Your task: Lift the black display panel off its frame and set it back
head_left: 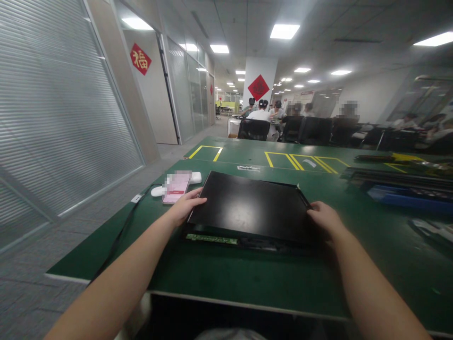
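On the green table [226,283], the person is gripping a black flat panel [249,208] at both side edges. Left hand [186,206] is curling over its left edge, right hand [325,218] is clasping the right. A pink phone [176,188] is lying just beside the left hand.

Both forearms are bare, sleeveless, with no watch, rings or gloves.
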`<action>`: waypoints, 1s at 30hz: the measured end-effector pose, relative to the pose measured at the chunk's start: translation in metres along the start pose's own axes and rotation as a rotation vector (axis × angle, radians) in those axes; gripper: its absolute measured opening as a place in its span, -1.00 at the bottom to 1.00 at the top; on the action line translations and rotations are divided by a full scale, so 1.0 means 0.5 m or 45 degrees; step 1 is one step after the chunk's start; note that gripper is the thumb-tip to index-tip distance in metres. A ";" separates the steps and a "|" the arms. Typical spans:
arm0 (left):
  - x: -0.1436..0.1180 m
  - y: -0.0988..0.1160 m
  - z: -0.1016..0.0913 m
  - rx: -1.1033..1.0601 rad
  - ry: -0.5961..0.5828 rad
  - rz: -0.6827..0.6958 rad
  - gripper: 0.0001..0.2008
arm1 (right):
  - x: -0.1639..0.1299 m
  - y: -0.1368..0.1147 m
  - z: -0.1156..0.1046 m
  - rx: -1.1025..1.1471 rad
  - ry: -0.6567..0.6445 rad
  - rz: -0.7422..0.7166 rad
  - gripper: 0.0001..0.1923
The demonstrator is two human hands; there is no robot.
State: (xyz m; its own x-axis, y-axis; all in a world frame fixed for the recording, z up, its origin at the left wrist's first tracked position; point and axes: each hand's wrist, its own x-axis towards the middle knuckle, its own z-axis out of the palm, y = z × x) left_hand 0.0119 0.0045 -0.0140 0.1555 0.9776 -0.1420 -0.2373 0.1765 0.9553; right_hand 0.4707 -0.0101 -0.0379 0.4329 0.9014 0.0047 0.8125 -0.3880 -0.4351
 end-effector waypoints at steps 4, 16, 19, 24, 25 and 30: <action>0.003 -0.001 -0.006 0.014 -0.040 0.008 -0.33 | 0.002 0.004 0.002 0.016 -0.003 -0.010 -0.58; 0.001 0.001 -0.011 0.063 -0.128 0.055 -0.36 | 0.006 0.007 0.005 0.022 0.025 -0.008 -0.57; 0.001 0.001 -0.011 0.091 -0.097 0.054 -0.34 | 0.007 0.008 0.005 0.036 0.017 -0.009 -0.57; -0.005 0.005 -0.006 0.107 -0.077 0.077 -0.28 | 0.004 0.008 0.007 0.031 0.042 -0.024 -0.54; -0.007 0.008 -0.003 0.103 -0.076 0.094 -0.27 | 0.004 0.008 0.007 0.042 0.040 -0.028 -0.50; -0.021 0.021 0.011 0.080 -0.111 0.205 -0.28 | 0.006 0.008 0.006 0.111 0.021 -0.035 -0.36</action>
State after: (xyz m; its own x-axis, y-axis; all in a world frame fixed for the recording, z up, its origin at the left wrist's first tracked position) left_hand 0.0129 -0.0045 -0.0011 0.2036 0.9784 0.0345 -0.2058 0.0083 0.9786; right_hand 0.4742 -0.0083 -0.0424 0.4175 0.9081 0.0322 0.7876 -0.3440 -0.5112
